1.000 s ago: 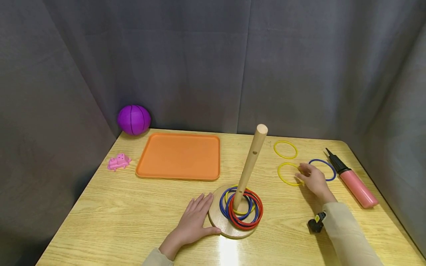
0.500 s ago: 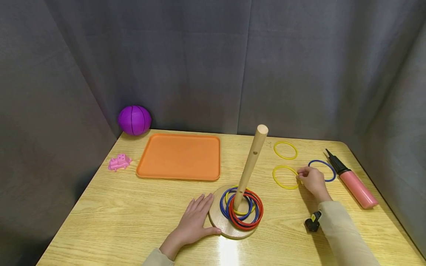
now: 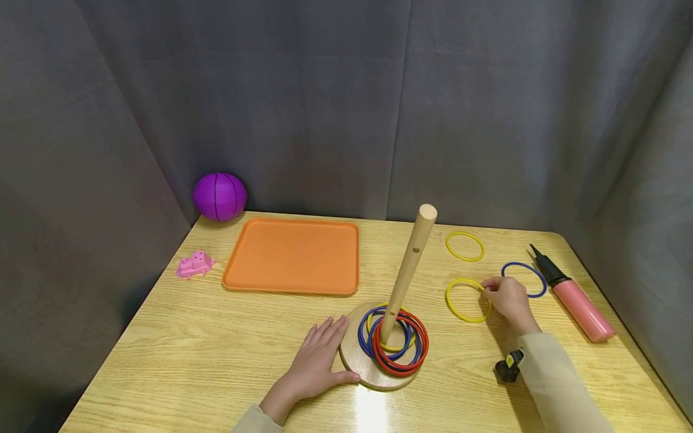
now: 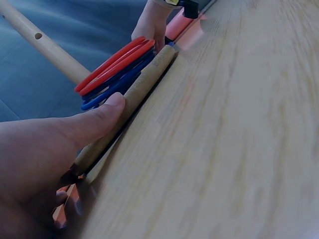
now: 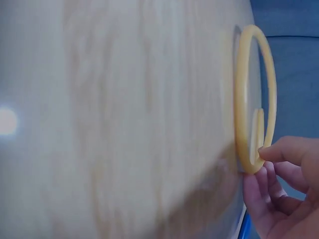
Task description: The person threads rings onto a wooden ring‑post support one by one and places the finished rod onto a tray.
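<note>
In the head view my right hand (image 3: pixel 511 300) pinches the near edge of a thin yellow ring (image 3: pixel 448 297) between thumb and fingers. Seen from the right wrist, this ring (image 5: pixel 241 94) is close over the wooden table. My left hand (image 3: pixel 314 367) lies with fingers spread along the left rim of a round wooden base (image 3: pixel 352 352), its thumb (image 4: pixel 107 112) at the near edge. A thick wooden peg (image 3: pixel 411 258) rises from that base, leaning to the right in this view. Around its foot lie several rings, with red rings (image 3: pixel 425 346) over blue rings (image 3: pixel 361 331) and yellow.
Beyond the right hand lie another yellow ring (image 3: pixel 467 260) and a blue ring (image 3: pixel 544 282). A pink hand pump (image 3: pixel 585 310) with a black nozzle is at the right. On the left are an orange tray (image 3: pixel 292 255), a purple ball (image 3: pixel 220 197) and a pink toy (image 3: pixel 196 264).
My right hand has closed its fingertips on the yellow ring, which first shifted left and then came nearer to me. The left hand has stayed on the base.
</note>
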A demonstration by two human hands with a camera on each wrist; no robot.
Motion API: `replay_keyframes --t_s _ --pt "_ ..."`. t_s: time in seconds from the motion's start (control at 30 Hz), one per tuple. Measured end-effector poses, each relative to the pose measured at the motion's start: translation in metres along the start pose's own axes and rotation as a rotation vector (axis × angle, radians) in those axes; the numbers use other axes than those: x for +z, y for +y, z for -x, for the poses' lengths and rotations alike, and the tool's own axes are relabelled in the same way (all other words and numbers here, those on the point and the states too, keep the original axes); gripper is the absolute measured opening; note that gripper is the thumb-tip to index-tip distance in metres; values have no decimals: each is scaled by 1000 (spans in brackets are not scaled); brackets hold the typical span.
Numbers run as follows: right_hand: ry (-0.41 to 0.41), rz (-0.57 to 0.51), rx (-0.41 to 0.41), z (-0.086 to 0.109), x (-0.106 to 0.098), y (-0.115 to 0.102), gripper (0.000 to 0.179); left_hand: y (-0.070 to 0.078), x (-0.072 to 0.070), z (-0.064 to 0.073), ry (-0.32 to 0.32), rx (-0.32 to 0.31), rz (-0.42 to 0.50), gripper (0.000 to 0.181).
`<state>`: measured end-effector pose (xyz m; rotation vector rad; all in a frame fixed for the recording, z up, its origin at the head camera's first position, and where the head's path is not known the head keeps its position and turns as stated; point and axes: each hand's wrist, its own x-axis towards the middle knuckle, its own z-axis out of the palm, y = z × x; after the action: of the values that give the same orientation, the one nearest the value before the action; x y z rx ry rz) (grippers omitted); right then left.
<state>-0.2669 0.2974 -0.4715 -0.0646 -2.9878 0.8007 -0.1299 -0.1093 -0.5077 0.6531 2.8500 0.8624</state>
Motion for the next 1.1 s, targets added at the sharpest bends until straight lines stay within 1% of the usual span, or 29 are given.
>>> replay_keyframes --t_s 0.17,0.47,0.63,0.77,0.83,0.9,1.0,1.1 --pt "-6 -79 -1 4 -2 -4 18 0 0 1 -1 -6 -5 105" --pt "-9 -248 5 12 -8 -18 25 1 -1 0 -2 -7 9 105" --pt "-30 -395 25 19 -18 -35 32 0 0 0 -3 -10 1 105" --pt "-8 -553 27 24 -28 -48 37 0 0 0 0 -11 -1 105" --pt "9 -633 17 27 -33 -55 36 0 0 0 0 -9 1 105" --pt "20 -726 10 30 -39 -63 28 0 0 0 5 -6 2 105" --pt "24 -904 8 36 -49 -76 16 0 0 0 11 -1 3 106" --pt "21 -1102 10 43 -60 -89 12 0 0 1 19 4 8 106"
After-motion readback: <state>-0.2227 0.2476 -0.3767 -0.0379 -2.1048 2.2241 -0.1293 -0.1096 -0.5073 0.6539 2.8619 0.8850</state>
